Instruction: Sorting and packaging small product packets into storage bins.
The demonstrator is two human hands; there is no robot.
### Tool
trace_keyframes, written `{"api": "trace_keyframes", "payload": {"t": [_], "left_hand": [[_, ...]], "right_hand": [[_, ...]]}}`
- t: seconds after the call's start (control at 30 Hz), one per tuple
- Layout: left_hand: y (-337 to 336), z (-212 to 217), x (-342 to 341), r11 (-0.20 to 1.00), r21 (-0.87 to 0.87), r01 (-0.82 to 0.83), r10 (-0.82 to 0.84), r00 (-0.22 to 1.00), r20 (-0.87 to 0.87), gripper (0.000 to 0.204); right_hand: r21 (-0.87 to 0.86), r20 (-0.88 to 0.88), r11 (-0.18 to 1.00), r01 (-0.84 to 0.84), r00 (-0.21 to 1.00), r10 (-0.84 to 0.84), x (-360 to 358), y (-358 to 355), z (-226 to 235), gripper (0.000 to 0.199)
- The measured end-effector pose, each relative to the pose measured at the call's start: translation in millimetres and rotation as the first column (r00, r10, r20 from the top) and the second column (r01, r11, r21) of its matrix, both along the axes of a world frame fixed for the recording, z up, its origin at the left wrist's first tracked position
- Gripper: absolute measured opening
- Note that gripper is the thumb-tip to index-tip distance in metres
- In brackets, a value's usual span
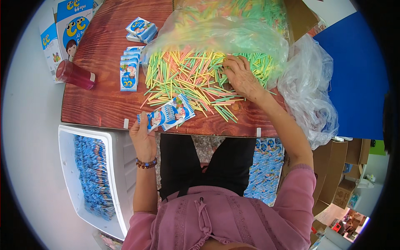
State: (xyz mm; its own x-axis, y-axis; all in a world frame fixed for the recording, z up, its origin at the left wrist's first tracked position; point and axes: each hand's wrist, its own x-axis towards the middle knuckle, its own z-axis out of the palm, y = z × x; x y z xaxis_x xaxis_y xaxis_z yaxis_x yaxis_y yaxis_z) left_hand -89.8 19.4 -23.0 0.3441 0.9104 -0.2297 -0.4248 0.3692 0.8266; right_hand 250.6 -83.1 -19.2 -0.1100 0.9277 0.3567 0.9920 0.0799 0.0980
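Note:
My left hand [143, 132], with a beaded bracelet at its wrist, pinches a fan of blue-and-white printed packets [178, 109] by one end, just above the table's near edge. My right hand [240, 76] reaches into a wide heap of thin yellow, green and pink sticks [183, 68]; its bent fingers close on some sticks at the heap's right side, their tips partly hidden. Behind the heap a large clear plastic bag [225, 35] lies open, with more sticks inside. Left of the heap, more packets [128, 76] overlap in a row, and a small packet stack [141, 29] lies farther back.
The red-brown wooden table [104, 100] bears a pink-lidded jar [76, 75] at left. Printed boxes [75, 25] stand beyond it. A white tub [118, 166] full of packets sits below left. Crumpled clear plastic [308, 87] hangs at right by a blue panel [354, 75].

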Motion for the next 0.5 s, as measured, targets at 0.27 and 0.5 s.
{"api": "trace_keyframes", "payload": {"t": [0.27, 0.5], "left_hand": [[0, 5, 1, 0.999, 0.021, 0.033, -0.033, 0.999, -0.001, 0.016], [4, 1, -2, 1.0, -0.014, 0.021, -0.021, 0.999, 0.038, 0.018]], "right_hand": [[0.07, -0.305, 0.996, 0.059, 0.952, -0.035, -12, -5, 5, 0.022], [-0.295, -0.714, 0.91, 0.292, 0.566, -0.413, -41, -18, 32, 0.032]]}}
